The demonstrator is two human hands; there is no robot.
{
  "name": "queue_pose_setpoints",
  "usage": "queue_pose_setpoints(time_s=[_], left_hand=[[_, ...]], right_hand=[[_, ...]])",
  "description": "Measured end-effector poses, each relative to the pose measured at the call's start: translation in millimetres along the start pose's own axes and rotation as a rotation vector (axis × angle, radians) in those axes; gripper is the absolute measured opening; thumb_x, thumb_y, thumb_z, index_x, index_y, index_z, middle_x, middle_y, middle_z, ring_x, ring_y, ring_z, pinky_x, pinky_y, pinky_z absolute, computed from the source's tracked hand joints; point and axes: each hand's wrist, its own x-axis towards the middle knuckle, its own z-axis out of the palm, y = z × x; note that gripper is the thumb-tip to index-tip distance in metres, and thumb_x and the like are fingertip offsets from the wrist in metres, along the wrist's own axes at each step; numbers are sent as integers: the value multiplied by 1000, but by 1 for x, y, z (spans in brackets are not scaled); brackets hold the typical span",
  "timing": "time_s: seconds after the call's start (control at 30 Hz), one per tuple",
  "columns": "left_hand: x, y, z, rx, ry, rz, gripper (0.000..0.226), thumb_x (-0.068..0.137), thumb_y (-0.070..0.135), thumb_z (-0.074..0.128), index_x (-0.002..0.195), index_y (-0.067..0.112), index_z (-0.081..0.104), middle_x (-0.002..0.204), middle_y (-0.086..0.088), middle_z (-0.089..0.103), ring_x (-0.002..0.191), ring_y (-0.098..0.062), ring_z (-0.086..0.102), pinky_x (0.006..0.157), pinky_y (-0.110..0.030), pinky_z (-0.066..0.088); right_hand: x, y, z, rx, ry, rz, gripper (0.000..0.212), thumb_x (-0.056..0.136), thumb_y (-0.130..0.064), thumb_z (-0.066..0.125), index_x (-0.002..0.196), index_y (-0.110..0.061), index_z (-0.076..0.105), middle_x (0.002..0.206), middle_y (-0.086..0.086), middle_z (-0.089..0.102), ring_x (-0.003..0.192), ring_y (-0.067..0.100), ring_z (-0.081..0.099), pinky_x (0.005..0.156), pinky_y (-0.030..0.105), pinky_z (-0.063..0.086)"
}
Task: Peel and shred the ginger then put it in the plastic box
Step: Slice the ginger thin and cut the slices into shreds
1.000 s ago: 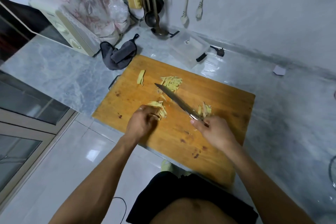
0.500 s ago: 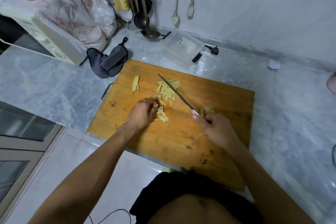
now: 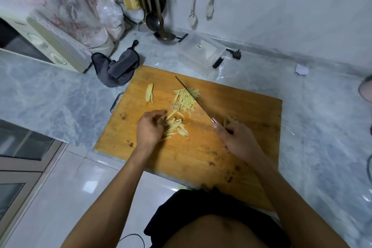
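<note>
Shredded ginger point(image 3: 184, 99) lies in a loose pile on the wooden cutting board point(image 3: 241, 110), with a second bunch of strips point(image 3: 176, 128) nearer me. My left hand point(image 3: 150, 128) rests on the board with its fingertips against that nearer bunch. My right hand point(image 3: 238, 141) grips the handle of a knife point(image 3: 194, 99), whose blade points away over the far pile. One ginger slice point(image 3: 149, 95) lies apart at the left. A few more ginger bits point(image 3: 230, 121) sit just beyond my right hand. The clear plastic box point(image 3: 200, 52) stands behind the board.
A dark grey cloth point(image 3: 117, 69) lies left of the board's far corner. A cream appliance point(image 3: 43, 44) stands at the left. Ladles and utensils point(image 3: 153, 6) hang at the wall. A black plug point(image 3: 235, 53) lies right of the box.
The knife blade swung from lying across the board to pointing away over the far pile. My left hand spread the nearer strips out. The camera shifted slightly.
</note>
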Motion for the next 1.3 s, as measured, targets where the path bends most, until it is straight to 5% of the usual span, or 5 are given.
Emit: queue_pose_setpoints(time_s=[0.23,0.6,0.9,1.0,1.3], left_hand=[[-24,-7,1,370,-194,-30,73,82,34,79,146,21,46,139,-8,39,121,-24,49,106,-24,34],[29,30,47,174,-15,48,33,90,1,63,122,7,68,121,-14,66,104,-25,65,97,-17,44],[31,7,18,30,76,201,25,92,10,61,113,19,74,113,3,70,101,-12,65,91,-30,55],[34,-3,1,69,160,121,24,95,17,59,113,22,73,113,2,72,92,-14,67,78,-30,57],[92,13,-10,334,157,-148,24,94,21,59,114,8,63,113,-18,63,95,-34,62,85,-39,52]], right_hand=[[0,6,5,-30,-23,-23,76,94,-64,44,69,5,63,63,16,67,59,25,65,77,38,53],[5,-4,-9,-70,-40,-77,70,100,-53,43,70,7,65,62,17,66,49,15,58,59,24,49],[4,5,-19,24,2,-37,66,97,-59,46,73,0,66,64,12,68,59,27,66,68,42,57],[5,2,-18,24,-39,-41,70,97,-58,44,72,3,65,59,10,66,51,20,62,66,40,55],[16,-17,-9,52,-100,-93,71,98,-59,42,70,2,67,57,7,66,47,11,58,57,20,43]])
